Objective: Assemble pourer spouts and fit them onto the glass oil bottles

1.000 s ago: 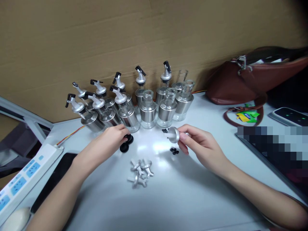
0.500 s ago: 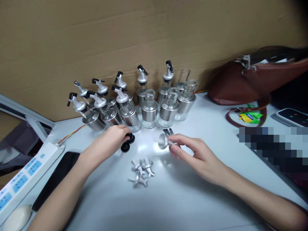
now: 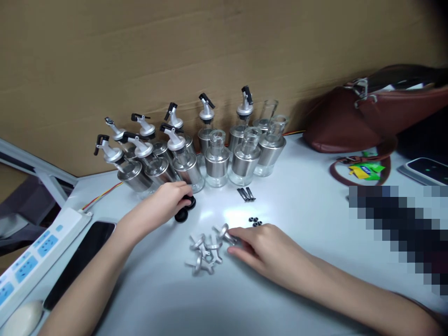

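Observation:
My left hand [image 3: 172, 198] is closed around a black rubber stopper [image 3: 191, 202], its fingertips partly hiding it. Just below lies another round black stopper [image 3: 181, 215]. My right hand [image 3: 268, 249] is low over the table, thumb and index finger apart beside a silver pourer spout [image 3: 223, 232] that rests on the surface. Several more silver pourer spouts [image 3: 198, 264] lie grouped to its left. Black lever caps [image 3: 247, 194] and several tiny black rings [image 3: 255, 221] lie above my right hand.
Glass bottles with steel bands [image 3: 217, 163] stand along the cardboard wall [image 3: 224, 46], several with pourers fitted. A white power strip [image 3: 26, 261], black phone [image 3: 79, 266] and white mouse [image 3: 24, 319] are at left. A brown bag [image 3: 336, 121] and green-yellow wrapper [image 3: 367, 171] are at right.
My right hand has moved down and left, setting the pourer spout by the others and parting its fingers. The small black rings now show. My left hand stays nearly still.

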The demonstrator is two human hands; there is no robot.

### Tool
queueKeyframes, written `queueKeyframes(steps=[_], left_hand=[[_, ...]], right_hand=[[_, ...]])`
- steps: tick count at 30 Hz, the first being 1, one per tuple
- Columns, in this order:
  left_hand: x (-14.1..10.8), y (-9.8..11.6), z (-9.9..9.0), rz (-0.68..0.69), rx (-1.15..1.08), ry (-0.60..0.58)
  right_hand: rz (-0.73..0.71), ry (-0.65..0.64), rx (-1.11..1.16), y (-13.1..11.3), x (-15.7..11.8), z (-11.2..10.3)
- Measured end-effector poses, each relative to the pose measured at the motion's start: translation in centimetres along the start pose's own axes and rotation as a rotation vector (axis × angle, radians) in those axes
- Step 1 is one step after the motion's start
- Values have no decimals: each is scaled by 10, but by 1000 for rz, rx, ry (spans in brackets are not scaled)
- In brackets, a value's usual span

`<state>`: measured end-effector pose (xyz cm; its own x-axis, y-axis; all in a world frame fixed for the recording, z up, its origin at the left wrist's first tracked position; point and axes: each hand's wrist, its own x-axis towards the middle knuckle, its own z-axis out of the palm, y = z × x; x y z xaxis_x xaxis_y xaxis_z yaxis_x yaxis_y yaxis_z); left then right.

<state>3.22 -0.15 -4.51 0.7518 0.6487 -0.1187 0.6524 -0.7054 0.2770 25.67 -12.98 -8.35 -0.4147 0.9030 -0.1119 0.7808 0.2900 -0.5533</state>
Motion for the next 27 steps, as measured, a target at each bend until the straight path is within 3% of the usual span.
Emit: queueKeyframes(steps=[8, 14, 27], left_hand=[[3, -1, -5, 15, -14, -24], [-11, 2, -7, -80, -16, -57], [-14, 9, -2, -31, 131, 6]], right_hand=[[-128, -64, 2, -6, -3, -1], [-93, -3, 33, -2, -3, -4], [-64, 133, 181, -1, 0, -7]])
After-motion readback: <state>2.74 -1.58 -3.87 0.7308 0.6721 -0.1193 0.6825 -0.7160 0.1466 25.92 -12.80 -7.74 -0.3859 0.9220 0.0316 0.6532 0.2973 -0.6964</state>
